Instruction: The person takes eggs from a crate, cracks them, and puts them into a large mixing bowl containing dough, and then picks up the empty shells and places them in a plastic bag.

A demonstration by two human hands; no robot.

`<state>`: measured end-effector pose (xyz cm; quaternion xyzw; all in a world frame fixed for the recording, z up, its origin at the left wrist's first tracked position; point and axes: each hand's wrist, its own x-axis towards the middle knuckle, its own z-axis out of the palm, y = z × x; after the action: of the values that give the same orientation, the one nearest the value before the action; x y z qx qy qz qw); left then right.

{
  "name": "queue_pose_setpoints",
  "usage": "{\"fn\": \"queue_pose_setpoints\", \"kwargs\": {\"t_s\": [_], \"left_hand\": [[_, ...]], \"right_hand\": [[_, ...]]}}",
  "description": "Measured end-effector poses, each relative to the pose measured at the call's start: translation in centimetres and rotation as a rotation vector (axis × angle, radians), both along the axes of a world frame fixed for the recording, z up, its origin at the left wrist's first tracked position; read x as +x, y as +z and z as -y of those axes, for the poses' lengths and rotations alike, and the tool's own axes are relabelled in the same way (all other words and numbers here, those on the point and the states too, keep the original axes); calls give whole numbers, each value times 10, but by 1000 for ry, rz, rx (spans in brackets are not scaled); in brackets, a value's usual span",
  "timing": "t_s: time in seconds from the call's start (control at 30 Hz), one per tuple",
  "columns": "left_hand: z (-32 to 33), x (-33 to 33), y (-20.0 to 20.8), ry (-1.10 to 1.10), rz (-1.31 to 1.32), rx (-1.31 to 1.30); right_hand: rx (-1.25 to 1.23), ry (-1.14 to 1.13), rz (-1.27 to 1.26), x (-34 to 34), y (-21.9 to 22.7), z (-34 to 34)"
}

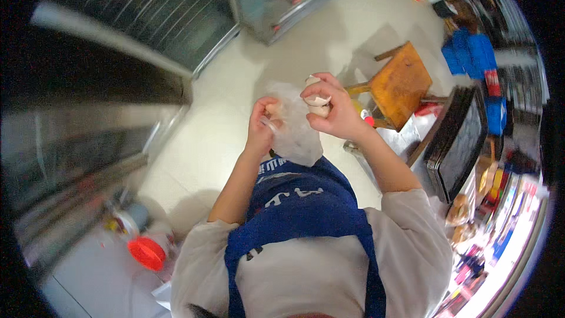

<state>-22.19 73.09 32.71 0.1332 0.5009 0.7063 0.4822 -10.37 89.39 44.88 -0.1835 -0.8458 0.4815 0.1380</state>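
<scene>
My left hand (258, 126) is closed on the edge of a thin, see-through plastic bag (299, 141). The bag hangs between my hands, in front of the blue apron (300, 203). Between the bent fingers and thumb of my right hand (341, 112), several white, rounded, eggshell-like pieces (319, 109) are held, one with a jagged edge. They sit just beside the bag's upper right side. A pale patch shows at my left fingertips, too blurred to name.
A wooden stool (403, 85) stands to the right, with a stack of dark trays (456, 141) behind it. Metal racks (147, 9) line the left and far side. A red round container (147, 253) is at the lower left. Blue items (471, 53) lie at the far right.
</scene>
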Motion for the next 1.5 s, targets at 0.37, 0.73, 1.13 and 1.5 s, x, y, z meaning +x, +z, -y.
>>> {"fn": "queue_pose_setpoints", "kwargs": {"t_s": [0.37, 0.73, 1.13, 1.5], "left_hand": [[-431, 6, 68, -553, 866, 163], [-809, 58, 108, -1089, 962, 24], [-1223, 193, 67, -1202, 938, -28], [-1666, 354, 71, -1257, 707, 8]], "right_hand": [[170, -393, -95, 58, 83, -327], [151, -898, -24, 107, 111, -606], [133, -993, 50, 249, 101, -1008], [319, -951, 41, 394, 89, -1442]]}}
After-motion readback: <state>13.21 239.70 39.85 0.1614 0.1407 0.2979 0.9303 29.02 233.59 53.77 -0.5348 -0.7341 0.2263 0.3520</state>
